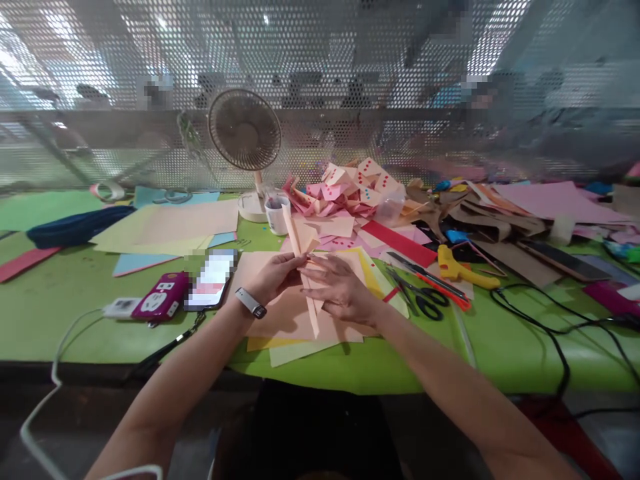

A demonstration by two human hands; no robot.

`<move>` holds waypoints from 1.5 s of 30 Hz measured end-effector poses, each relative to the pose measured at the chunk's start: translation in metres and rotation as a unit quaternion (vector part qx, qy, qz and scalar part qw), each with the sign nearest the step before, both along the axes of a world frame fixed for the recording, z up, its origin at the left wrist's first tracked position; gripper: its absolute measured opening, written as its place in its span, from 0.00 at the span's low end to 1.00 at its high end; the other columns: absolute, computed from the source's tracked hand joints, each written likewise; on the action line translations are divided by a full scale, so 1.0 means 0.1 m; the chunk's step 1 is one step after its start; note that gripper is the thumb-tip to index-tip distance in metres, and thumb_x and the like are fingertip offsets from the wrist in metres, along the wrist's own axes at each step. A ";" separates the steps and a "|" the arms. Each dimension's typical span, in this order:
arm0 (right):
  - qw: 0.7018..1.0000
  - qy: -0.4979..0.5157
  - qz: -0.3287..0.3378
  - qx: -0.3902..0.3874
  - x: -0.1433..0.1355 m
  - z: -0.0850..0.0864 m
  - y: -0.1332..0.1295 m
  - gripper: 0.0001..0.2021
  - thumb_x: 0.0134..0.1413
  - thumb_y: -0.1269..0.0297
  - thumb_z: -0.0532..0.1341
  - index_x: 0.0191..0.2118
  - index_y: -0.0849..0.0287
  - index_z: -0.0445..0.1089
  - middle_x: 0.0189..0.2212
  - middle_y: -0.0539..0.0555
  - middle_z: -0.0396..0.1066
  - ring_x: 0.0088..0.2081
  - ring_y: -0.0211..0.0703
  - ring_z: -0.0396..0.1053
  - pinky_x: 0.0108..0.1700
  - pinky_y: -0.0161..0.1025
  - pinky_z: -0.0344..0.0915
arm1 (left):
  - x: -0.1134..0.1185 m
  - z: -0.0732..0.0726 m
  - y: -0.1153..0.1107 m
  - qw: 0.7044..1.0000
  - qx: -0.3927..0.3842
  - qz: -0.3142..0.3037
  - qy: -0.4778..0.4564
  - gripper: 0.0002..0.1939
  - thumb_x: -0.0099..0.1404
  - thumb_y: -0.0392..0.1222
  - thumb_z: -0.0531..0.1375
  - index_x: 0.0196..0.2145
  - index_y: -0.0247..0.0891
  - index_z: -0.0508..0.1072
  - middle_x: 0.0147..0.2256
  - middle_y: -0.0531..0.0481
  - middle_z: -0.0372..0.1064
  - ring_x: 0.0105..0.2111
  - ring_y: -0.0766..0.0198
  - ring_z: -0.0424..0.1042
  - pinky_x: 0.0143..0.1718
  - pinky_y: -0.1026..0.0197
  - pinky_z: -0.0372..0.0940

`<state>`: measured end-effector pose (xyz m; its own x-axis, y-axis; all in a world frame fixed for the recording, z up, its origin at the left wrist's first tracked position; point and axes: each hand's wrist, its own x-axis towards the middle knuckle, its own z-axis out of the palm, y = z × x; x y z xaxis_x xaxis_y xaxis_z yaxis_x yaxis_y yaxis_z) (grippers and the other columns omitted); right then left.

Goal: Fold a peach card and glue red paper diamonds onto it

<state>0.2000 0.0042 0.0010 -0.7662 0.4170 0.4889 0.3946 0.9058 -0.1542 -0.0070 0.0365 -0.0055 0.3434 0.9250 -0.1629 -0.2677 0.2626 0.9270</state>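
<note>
A folded piece of peach paper (311,308) is held upright and slightly tilted between both hands, above a stack of peach sheets (260,327). My left hand (277,275), with a banded watch on its wrist, pinches the paper from the left near its middle. From the right, my right hand (345,290) grips the same paper, its fingers lying across the fold. Below the peach sheets, yellow and pale green paper edges (295,353) stick out. Right of my right hand lie black-handled scissors (427,300) and a utility knife (440,283).
A small fan (245,130) and a white cup (277,215) stand behind. Folded pink and peach papers (360,187) are heaped beyond. A yellow glue gun (460,267) and black cables (545,327) lie right; a phone (213,280) and magenta power socket (163,297) lie left.
</note>
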 end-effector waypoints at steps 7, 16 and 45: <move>0.998 0.055 -0.030 0.015 0.02 -0.02 0.02 0.14 0.57 0.67 0.62 0.47 0.43 0.76 0.69 0.44 0.45 0.69 0.54 0.38 0.66 0.56 0.46 | 0.02 0.06 -0.05 1.000 0.001 -0.006 -0.028 0.16 0.51 0.45 0.71 0.31 0.32 0.75 0.21 0.58 0.60 0.20 0.75 0.61 0.27 0.69 0.65; 0.992 0.109 -0.058 0.023 0.03 -0.06 0.05 0.13 0.55 0.60 0.64 0.46 0.40 0.76 0.70 0.35 0.31 0.69 0.57 0.33 0.67 0.57 0.45 | 0.04 0.07 -0.06 0.998 -0.010 0.015 -0.066 0.16 0.50 0.44 0.72 0.36 0.36 0.76 0.23 0.58 0.62 0.22 0.73 0.66 0.26 0.67 0.68; 0.981 0.146 -0.038 -0.120 0.04 -0.04 0.04 0.15 0.57 0.51 0.62 0.49 0.41 0.74 0.69 0.39 0.39 0.70 0.49 0.25 0.69 0.56 0.39 | 0.05 0.10 -0.09 0.996 0.007 0.003 -0.086 0.14 0.53 0.43 0.71 0.33 0.36 0.72 0.23 0.58 0.67 0.22 0.72 0.69 0.24 0.70 0.69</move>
